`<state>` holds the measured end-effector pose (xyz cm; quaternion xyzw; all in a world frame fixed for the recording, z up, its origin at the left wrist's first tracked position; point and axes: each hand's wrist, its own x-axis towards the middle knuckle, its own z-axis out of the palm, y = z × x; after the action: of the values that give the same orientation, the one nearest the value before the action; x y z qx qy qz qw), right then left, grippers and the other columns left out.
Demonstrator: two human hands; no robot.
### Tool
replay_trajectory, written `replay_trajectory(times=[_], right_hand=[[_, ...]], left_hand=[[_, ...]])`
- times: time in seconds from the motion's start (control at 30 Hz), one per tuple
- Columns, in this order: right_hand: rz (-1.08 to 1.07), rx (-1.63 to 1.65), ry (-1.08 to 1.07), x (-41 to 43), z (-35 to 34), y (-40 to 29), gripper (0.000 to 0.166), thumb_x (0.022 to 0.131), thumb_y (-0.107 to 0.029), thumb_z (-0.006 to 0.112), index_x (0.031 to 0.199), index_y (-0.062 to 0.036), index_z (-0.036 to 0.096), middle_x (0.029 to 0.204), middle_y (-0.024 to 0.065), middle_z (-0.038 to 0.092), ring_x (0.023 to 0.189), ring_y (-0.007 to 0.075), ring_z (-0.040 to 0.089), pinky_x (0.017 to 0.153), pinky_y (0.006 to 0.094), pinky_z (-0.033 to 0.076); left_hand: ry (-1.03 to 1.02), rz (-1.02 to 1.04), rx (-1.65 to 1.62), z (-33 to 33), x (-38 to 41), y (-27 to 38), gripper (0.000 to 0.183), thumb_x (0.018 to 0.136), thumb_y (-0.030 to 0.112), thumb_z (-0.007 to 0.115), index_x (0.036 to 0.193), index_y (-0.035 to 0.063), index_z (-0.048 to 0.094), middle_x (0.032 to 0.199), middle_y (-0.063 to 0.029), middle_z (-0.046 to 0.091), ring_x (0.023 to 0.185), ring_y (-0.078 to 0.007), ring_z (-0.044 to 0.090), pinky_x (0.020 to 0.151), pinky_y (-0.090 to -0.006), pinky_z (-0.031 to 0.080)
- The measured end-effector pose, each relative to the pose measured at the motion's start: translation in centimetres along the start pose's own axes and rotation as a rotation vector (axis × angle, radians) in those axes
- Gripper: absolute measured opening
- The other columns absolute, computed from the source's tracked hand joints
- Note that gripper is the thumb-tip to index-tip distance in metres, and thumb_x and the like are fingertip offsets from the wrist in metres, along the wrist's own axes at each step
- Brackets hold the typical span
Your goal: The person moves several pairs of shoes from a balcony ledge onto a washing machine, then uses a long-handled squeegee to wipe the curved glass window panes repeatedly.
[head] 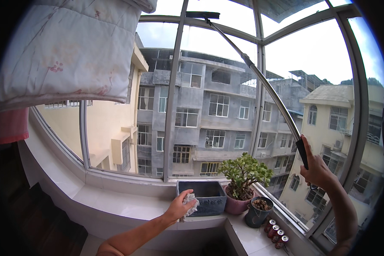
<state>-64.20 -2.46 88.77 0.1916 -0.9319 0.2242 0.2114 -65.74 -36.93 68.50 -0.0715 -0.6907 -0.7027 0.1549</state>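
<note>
My right hand (318, 169) grips the black handle (302, 153) of a window squeegee on a long metal pole (272, 91). The pole slants up and to the left. Its black squeegee head (203, 15) is level with the upper crossbar of the window frame, near a vertical bar; whether it touches the glass I cannot tell. A crumpled grey-white cloth (189, 204) is bunched in my left hand (178, 208), which is in front of a dark rectangular planter (211, 203) on the tiled sill.
Beside the planter stand a jade-like plant (246, 171) in a pink pot (235, 206) and a small dark pot (257, 217). Several red cans (276, 233) line the right sill (243, 235). A floral quilt (73, 54) hangs at upper left, near a pink cloth (11, 124).
</note>
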Motion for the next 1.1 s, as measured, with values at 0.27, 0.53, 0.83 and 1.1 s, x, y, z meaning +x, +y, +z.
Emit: replay_trajectory(times=[0.27,0.53,0.83,1.1], right_hand=[[-0.038,0.077,0.142,-1.8,-1.1,1.5,0.077,0.070,0.006,0.044,0.130,-0.0231,0.006,0.072,0.0171,0.052,0.038,0.0146,0.048,0.037,0.0283,0.045],[0.015,0.379,0.221,-2.6,2.9,2.7,0.070,0.070,0.004,0.049,0.130,-0.0193,0.019,0.078,0.0134,0.053,0.041,0.0097,0.045,0.034,0.0236,0.040],[-0.032,0.630,0.232,-2.0,10.0,3.0,0.068,0.070,0.004,0.049,0.128,-0.0168,0.022,0.068,0.0060,0.051,0.041,0.0076,0.042,0.035,0.0242,0.036],[0.080,0.729,0.197,-6.3,14.3,4.3,0.068,0.069,0.004,0.051,0.128,-0.0108,0.020,0.069,0.0058,0.053,0.047,0.0085,0.045,0.041,0.0238,0.039]], left_hand=[[-0.064,0.006,0.021,2.4,0.3,1.3,0.044,0.078,0.015,0.056,0.116,0.0030,0.037,0.088,-0.0050,0.051,0.077,-0.0089,0.050,0.066,-0.0217,0.043],[-0.089,0.021,0.007,3.0,0.4,0.5,0.044,0.078,0.015,0.056,0.117,0.0031,0.037,0.088,-0.0047,0.051,0.077,-0.0090,0.050,0.066,-0.0213,0.043],[-0.068,0.027,0.012,2.2,0.6,0.8,0.044,0.078,0.016,0.056,0.116,0.0027,0.037,0.086,-0.0048,0.052,0.075,-0.0086,0.050,0.065,-0.0212,0.043],[-0.096,0.113,0.101,4.3,2.8,3.1,0.040,0.080,0.015,0.054,0.116,0.0049,0.038,0.088,-0.0034,0.051,0.077,-0.0067,0.049,0.066,-0.0194,0.041]])
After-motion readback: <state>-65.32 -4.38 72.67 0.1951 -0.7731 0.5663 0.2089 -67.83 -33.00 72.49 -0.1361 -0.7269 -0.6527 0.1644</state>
